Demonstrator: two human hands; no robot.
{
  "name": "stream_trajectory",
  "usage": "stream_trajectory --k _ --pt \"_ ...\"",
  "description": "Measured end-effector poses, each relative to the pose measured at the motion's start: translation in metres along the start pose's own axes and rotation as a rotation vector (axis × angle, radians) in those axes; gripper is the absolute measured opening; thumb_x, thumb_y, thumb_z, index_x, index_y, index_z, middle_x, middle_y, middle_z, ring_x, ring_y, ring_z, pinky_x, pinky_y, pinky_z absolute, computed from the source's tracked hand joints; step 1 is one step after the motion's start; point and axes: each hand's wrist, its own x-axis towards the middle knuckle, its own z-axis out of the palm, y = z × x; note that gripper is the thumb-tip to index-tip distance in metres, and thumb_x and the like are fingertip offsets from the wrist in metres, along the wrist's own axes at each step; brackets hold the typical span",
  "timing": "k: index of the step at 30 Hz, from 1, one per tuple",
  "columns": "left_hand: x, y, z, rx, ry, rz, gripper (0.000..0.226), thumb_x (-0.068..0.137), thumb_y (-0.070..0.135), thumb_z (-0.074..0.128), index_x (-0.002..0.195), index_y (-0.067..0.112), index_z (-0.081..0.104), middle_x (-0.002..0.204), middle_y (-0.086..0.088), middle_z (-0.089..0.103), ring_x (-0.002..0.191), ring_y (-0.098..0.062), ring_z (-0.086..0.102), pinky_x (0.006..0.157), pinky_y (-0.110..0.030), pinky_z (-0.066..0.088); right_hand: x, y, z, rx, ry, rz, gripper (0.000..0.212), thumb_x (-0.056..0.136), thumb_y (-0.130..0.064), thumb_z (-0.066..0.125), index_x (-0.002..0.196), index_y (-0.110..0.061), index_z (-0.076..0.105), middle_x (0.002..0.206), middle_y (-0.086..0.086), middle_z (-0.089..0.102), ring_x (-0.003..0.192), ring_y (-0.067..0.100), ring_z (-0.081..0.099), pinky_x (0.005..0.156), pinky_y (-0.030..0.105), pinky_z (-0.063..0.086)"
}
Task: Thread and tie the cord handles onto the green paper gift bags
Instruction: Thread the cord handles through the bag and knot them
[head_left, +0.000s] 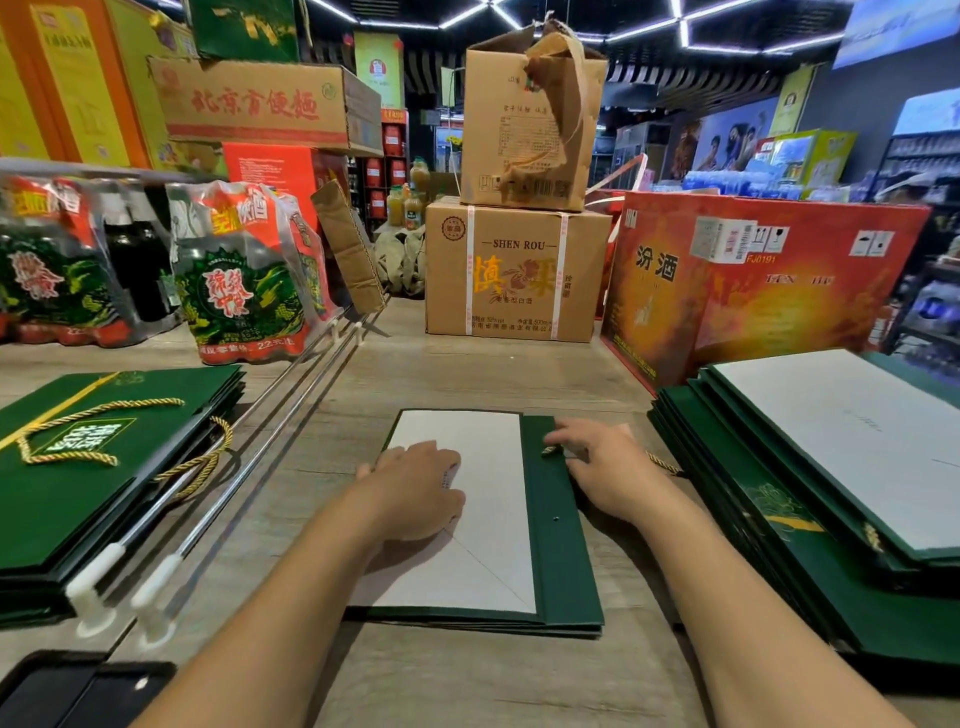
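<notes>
Can't really tell what the right hand (608, 467) is up to from my end: its fingers half cover the gold cord (665, 462) at the green bag (561, 566) band's far hole, so it's either pinching or just pressing. The left hand (415, 488) lies flat, fingers relaxed, on the bag's white panel. The bag lies flat mid-table, toward the front edge. The bag stacks (779, 467) at both side edges are cut off. Cartons (514, 270) crowd the wooden table's (467, 374) far edge, with shop shelves behind.

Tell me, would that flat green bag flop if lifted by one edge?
Probably bends rather than flops: the green bag lies flat with crisp creases, like stiff card. Likely light, being thin. It may slide on the smooth table; the left hand presses it while the right hand pinches the gold cord.
</notes>
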Motion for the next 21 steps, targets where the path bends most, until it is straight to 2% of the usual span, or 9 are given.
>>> stream_trajectory --k 1,2,4,6,8,11,13,17,21 --pt "0.0 0.001 0.0 0.003 0.002 -0.018 0.019 0.096 0.036 0.044 0.11 0.028 0.054 0.126 0.005 0.049 0.132 -0.032 0.041 0.101 -0.049 0.034 0.001 0.0 0.001 0.0 0.015 0.029 0.035 0.103 -0.013 0.054 0.125 -0.038 0.066 0.146 -0.002 0.051 0.133 0.024 0.044 0.116 0.042 0.037" --pt "-0.002 0.002 -0.001 -0.004 -0.001 -0.042 0.019 0.096 0.035 0.042 0.11 0.03 0.053 0.127 0.006 0.047 0.132 -0.032 0.039 0.099 -0.048 0.032 0.002 -0.001 0.002 0.025 0.047 0.061 0.026 0.102 -0.018 0.058 0.111 -0.04 0.068 0.136 0.002 0.052 0.12 0.023 0.051 0.106 0.038 0.043" --pt "-0.006 0.006 -0.003 -0.023 -0.008 -0.092 0.037 0.098 0.035 0.04 0.135 0.035 0.047 0.149 0.008 0.037 0.14 -0.031 0.028 0.104 -0.049 0.025 0.0 -0.004 -0.002 0.045 0.108 0.078 0.015 0.1 -0.026 0.063 0.095 -0.04 0.066 0.119 0.0 0.048 0.108 0.024 0.052 0.096 0.036 0.044" --pt "-0.007 0.008 -0.003 -0.023 0.008 -0.12 0.048 0.099 0.036 0.039 0.147 0.036 0.037 0.159 0.008 0.029 0.144 -0.03 0.022 0.109 -0.049 0.021 -0.004 -0.006 -0.006 0.018 0.161 0.012 0.011 0.098 -0.03 0.065 0.093 -0.039 0.066 0.104 -0.006 0.055 0.107 0.024 0.053 0.099 0.042 0.048" --pt "-0.007 0.009 -0.002 -0.013 0.006 -0.137 0.051 0.1 0.037 0.038 0.151 0.035 0.033 0.161 0.007 0.026 0.146 -0.031 0.02 0.112 -0.05 0.02 -0.01 -0.009 -0.012 0.042 0.176 -0.044 0.007 0.098 -0.029 0.064 0.093 -0.034 0.066 0.088 -0.009 0.064 0.094 0.019 0.061 0.088 0.044 0.055" --pt "-0.008 0.011 -0.003 -0.006 0.004 -0.148 0.052 0.1 0.039 0.037 0.151 0.034 0.032 0.161 0.005 0.027 0.145 -0.032 0.021 0.111 -0.049 0.02 -0.021 -0.013 -0.022 0.109 0.121 -0.033 0.01 0.098 -0.02 0.062 0.093 -0.028 0.065 0.082 -0.002 0.067 0.072 0.013 0.062 0.065 0.03 0.053" --pt "-0.007 0.012 -0.002 0.002 0.047 -0.124 0.05 0.1 0.038 0.04 0.149 0.031 0.037 0.157 0.002 0.033 0.142 -0.031 0.025 0.11 -0.048 0.022 -0.024 -0.015 -0.025 0.191 0.112 -0.04 0.012 0.098 -0.016 0.063 0.091 -0.025 0.068 0.083 -0.001 0.069 0.072 0.013 0.062 0.063 0.027 0.052" --pt "-0.003 0.012 0.006 -0.19 0.268 0.151 0.051 0.099 0.039 0.055 0.148 0.032 0.044 0.151 0.01 0.046 0.139 -0.018 0.038 0.114 -0.042 0.031 -0.026 -0.021 -0.023 0.313 0.014 -0.123 0.01 0.096 -0.024 0.07 0.097 -0.032 0.076 0.085 -0.01 0.075 0.076 0.004 0.066 0.066 0.021 0.049" --pt "0.0 0.03 0.015 -0.456 0.317 0.438 0.053 0.096 0.028 0.067 0.144 0.035 0.048 0.134 0.015 0.061 0.118 -0.004 0.055 0.094 -0.022 0.045 -0.027 -0.025 -0.018 0.397 -0.087 -0.195 0.012 0.095 -0.015 0.07 0.105 -0.022 0.071 0.09 -0.005 0.078 0.083 0.004 0.071 0.07 0.016 0.05"
